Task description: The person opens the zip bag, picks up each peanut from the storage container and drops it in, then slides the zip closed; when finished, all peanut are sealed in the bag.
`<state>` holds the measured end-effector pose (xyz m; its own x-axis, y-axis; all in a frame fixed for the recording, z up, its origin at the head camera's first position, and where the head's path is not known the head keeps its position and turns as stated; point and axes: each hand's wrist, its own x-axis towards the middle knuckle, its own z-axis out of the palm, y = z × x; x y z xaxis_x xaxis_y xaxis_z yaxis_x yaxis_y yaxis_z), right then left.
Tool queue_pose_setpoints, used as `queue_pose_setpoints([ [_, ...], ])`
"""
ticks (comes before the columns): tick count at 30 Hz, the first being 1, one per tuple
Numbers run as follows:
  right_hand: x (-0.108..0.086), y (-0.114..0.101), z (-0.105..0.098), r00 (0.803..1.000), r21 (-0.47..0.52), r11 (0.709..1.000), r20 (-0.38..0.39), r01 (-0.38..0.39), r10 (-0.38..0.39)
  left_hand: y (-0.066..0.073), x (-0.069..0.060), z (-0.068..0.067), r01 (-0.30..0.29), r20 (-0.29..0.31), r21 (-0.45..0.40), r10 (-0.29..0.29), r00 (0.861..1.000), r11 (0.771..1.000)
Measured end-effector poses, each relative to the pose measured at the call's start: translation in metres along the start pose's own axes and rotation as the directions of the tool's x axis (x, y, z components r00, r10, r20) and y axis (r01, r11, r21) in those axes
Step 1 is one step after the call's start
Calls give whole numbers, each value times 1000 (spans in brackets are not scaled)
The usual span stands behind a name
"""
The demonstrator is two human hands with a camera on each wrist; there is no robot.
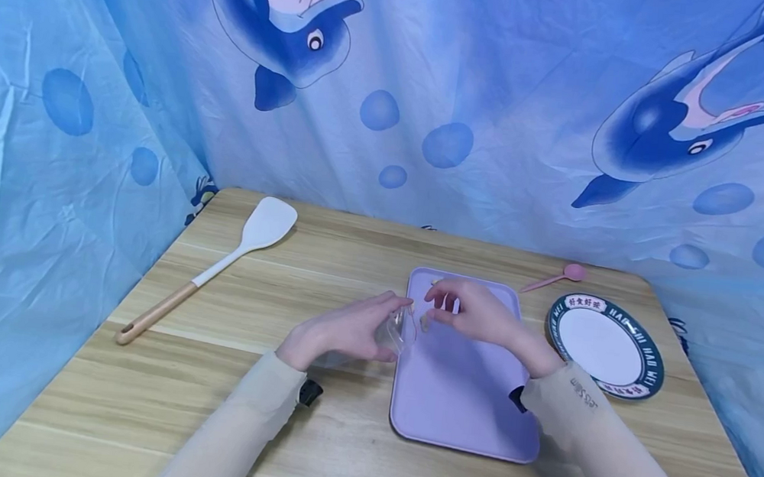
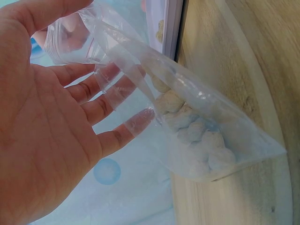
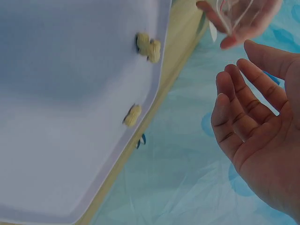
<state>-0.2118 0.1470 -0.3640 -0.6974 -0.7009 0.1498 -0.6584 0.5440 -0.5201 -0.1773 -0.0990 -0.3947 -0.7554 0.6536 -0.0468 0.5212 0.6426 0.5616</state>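
Observation:
My left hand (image 1: 363, 327) holds a clear zip bag (image 2: 187, 98) near its mouth, at the left edge of the purple tray (image 1: 456, 399). Thumb and forefinger are at the bag's top, while the other fingers spread behind the plastic. Several unshelled peanuts (image 2: 201, 136) lie in the bag's lower part. Over the tray, my right hand (image 1: 475, 311) hovers with its fingers loosely bent and nothing visible between them. In the right wrist view, two peanuts (image 3: 143, 43) lie together near the tray's rim, and another single peanut (image 3: 133, 115) lies farther along it.
A white spatula (image 1: 269, 224) with a wooden handle lies on the left of the wooden table (image 1: 131, 406). To the tray's right sit a green-rimmed plate (image 1: 603, 344) and a small pink spoon (image 1: 574, 272). A blue dolphin-print curtain (image 1: 427, 58) hangs behind the table.

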Motion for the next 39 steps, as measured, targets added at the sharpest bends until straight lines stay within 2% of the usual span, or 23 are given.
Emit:
queue_pose_setpoints([
  [9, 12, 23, -11, 998, 3, 999, -48, -36, 36, 0, -1, -1, 4, -4, -4, -4, 1000, 1000],
  [16, 21, 46, -13, 992, -27, 994, -62, -109, 108, -1, 0, 0, -11, -11, -16, 11, 1000, 1000],
  [29, 33, 77, -1, 968, -71, 966, -57, -249, 245, -1, -1, 1, -7, -10, -12, 7, 1000, 1000],
  [33, 37, 87, 4, 969, -92, 965, -60, -245, 241, -2, 0, 1, -6, -7, -12, 6, 1000, 1000],
  [39, 40, 96, 12, 979, -90, 976, -71, -199, 193, -1, 1, 2, -17, -1, 2, 17, 1000, 1000],
])
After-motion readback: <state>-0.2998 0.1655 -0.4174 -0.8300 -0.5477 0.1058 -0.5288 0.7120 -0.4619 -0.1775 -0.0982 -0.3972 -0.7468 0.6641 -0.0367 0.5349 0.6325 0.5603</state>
